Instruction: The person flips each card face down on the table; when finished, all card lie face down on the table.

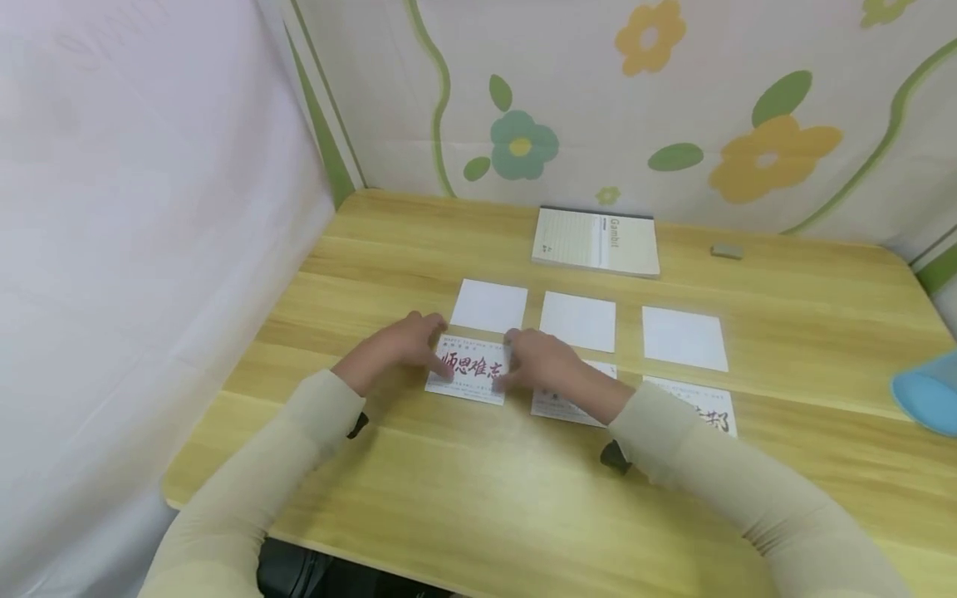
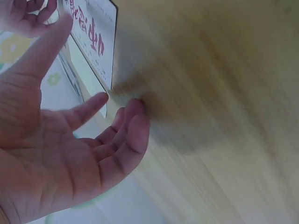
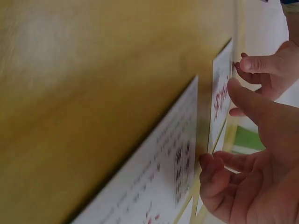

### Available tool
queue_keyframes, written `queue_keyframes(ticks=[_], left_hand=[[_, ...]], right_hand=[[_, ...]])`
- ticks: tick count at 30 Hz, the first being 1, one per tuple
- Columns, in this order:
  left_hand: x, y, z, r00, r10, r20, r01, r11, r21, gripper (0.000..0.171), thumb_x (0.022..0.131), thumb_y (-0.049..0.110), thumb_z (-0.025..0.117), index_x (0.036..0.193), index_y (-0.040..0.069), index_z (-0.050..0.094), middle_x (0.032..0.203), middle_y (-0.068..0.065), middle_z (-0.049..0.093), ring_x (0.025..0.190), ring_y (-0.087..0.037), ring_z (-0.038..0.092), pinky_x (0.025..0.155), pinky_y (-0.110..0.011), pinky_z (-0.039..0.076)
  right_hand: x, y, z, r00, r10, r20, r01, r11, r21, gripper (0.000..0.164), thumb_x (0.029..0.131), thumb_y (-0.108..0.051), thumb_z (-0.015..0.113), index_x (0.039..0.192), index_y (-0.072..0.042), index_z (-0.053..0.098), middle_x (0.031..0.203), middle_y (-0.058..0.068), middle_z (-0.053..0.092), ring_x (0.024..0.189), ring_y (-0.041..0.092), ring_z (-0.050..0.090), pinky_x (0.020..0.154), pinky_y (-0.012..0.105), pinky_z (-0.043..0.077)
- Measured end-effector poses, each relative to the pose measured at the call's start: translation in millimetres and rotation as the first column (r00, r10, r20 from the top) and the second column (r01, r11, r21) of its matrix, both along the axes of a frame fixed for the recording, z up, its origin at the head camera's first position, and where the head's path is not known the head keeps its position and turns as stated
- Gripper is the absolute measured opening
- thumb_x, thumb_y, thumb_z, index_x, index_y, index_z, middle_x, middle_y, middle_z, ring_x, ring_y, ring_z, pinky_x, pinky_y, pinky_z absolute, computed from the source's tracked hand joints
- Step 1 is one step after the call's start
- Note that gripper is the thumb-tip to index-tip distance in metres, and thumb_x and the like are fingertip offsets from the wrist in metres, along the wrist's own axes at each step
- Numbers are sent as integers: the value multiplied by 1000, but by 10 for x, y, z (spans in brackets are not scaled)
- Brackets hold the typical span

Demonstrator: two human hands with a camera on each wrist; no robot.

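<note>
A white card with red Chinese characters (image 1: 473, 359) lies flat at the left of the near row. At its left side is my left hand (image 1: 409, 340), thumb over the card's edge and fingers loosely bent, holding nothing. My right hand (image 1: 544, 362) is at the right edge of the same card, its fingers relaxed and gripping nothing. Under the right hand and wrist lies a middle printed card (image 1: 557, 407), partly hidden. A third printed card (image 1: 714, 407) is half covered by the right sleeve.
Behind the printed cards lies a row of blank white cards: left (image 1: 489, 306), middle (image 1: 578, 322) and right (image 1: 684, 338). A notepad (image 1: 568, 237) and a small grey block (image 1: 727, 251) are near the back edge. A blue object (image 1: 927, 394) stands at the far right.
</note>
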State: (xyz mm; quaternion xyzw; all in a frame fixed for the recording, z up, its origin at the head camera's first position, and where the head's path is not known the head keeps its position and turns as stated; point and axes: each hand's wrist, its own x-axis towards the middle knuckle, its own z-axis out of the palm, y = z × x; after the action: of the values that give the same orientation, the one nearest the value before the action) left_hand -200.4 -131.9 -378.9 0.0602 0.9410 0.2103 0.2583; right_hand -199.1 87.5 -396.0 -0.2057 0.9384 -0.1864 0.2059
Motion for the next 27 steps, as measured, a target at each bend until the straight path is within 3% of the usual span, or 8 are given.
queue_keyframes(ticks=[4,10,13,16,19,23,25,27], left_hand=[[54,21,-42,999,-42,-1,42,999,-14,97,61,29,86,141,13,34,113,-13,41,95,-26,48,84,-41,44],[79,15,-134,998,-36,-42,36,999,9,92,58,23,88,136,14,38,104,-8,40,87,-23,49,74,-32,45],[91,-16,-160,997,-37,-65,41,997,66,89,59,19,88,131,12,37,102,-8,41,86,-22,50,74,-31,46],[114,-26,-187,997,-11,-76,25,982,188,82,63,11,85,125,9,32,98,-9,48,84,-21,53,74,-30,48],[145,-42,-239,997,47,-68,-21,941,339,75,69,2,79,123,8,27,93,-9,56,80,-20,58,72,-29,50],[207,-81,-262,993,118,-31,-87,859,504,73,77,-2,71,134,11,25,94,-10,60,80,-21,61,69,-31,52],[243,-93,-231,991,134,-23,-98,820,564,79,80,-1,68,142,13,20,95,-11,62,81,-22,62,70,-32,52],[279,-94,-178,989,146,-22,-103,787,608,85,82,0,66,146,17,14,96,-13,63,82,-23,62,71,-33,52]], right_hand=[[44,-74,-55,999,21,-49,-17,997,71,65,61,-51,81,101,-10,50,80,2,53,67,18,52,53,30,44],[33,-162,-82,997,23,-75,-13,992,124,78,55,-53,83,106,-6,46,80,3,52,64,17,53,49,28,45],[46,-176,-81,998,-8,-65,13,996,88,81,54,-49,85,108,-6,43,79,3,53,62,18,53,49,29,45],[96,-164,-73,996,-34,-80,35,999,13,76,58,-41,86,109,-7,40,77,3,53,60,18,53,48,29,45],[168,-150,-61,994,-38,-104,31,997,-68,78,65,-31,84,123,-6,38,85,5,58,68,19,56,56,30,47],[235,-148,-56,994,-20,-109,7,993,-117,90,73,-24,78,143,-4,26,116,14,58,92,24,57,77,35,48],[251,-148,-53,995,-13,-96,0,991,-135,87,76,-23,76,144,-3,26,113,14,58,90,24,57,75,36,49],[256,-151,-52,996,-7,-89,-8,987,-162,77,79,-24,72,142,-3,33,98,10,60,78,20,56,65,33,48]])
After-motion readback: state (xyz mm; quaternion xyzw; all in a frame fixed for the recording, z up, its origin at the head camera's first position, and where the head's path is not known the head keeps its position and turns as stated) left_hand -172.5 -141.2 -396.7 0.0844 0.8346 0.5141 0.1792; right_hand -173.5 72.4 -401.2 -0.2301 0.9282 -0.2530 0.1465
